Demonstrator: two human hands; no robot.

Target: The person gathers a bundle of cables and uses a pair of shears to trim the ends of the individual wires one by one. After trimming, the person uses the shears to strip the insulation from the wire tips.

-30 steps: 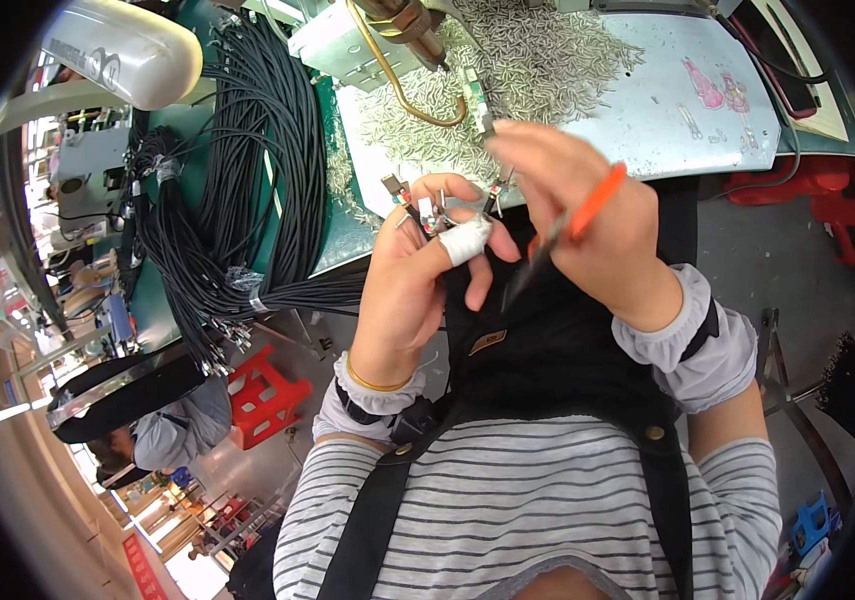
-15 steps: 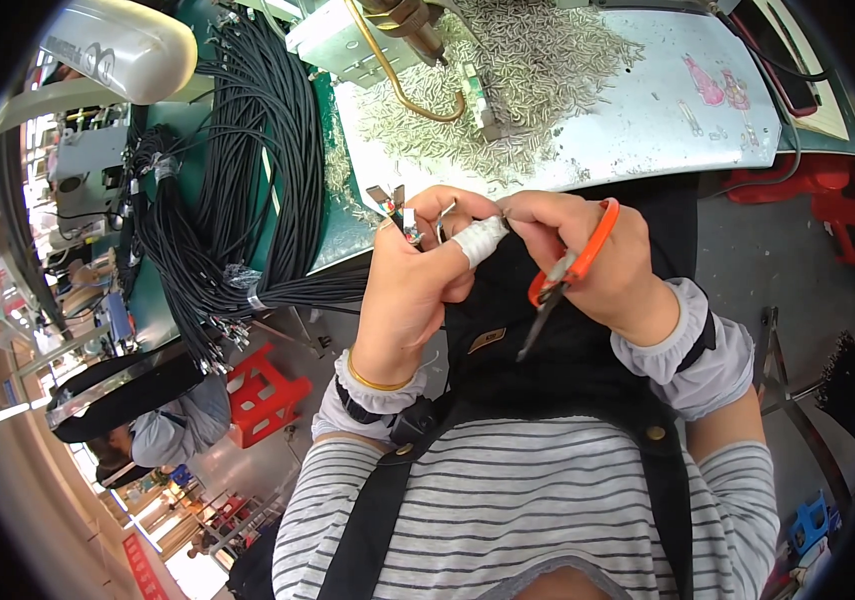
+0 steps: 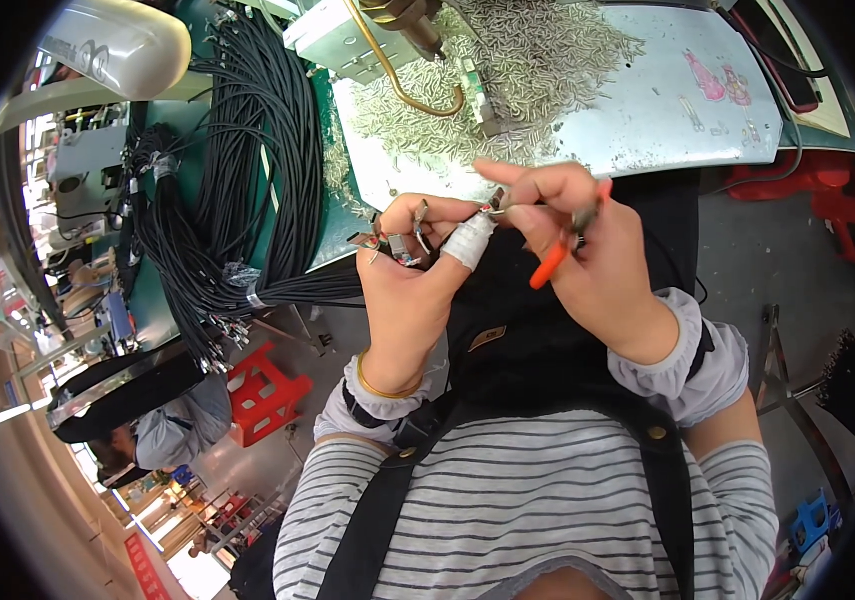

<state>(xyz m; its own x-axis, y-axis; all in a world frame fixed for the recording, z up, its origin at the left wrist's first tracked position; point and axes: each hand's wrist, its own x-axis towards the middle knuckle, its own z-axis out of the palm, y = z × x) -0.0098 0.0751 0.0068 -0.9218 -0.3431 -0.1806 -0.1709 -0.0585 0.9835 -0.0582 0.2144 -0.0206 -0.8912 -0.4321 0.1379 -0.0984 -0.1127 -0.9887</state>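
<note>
My left hand [image 3: 408, 300] is closed around several black cable ends with metal connectors [image 3: 396, 246], which stick out between its fingers. White tape [image 3: 470, 241] wraps its thumb. One cable end [image 3: 492, 203] with small coloured wires is pinched between that thumb and the index finger. My right hand [image 3: 608, 275] keeps orange-handled scissors [image 3: 550, 266] tucked in its palm, the blades mostly hidden by the fingers. Its thumb and fingertips are close to the pinched cable end, and its index finger points out to the left. Whether those fingertips grip a wire is unclear.
Small metal pieces [image 3: 538, 80] lie heaped on a white work surface [image 3: 638, 130] beyond my hands. A machine head with a copper-coloured tube [image 3: 393, 75] stands over them. Bundled black cables [image 3: 263, 180] cover the left bench. Red stools [image 3: 266, 395] stand on the floor; another person [image 3: 183, 430] sits left.
My right hand has turned, so the scissor blades no longer point down in view, and its index finger has lifted and stretched out. The left hand has shifted slightly, showing the pinched cable end.
</note>
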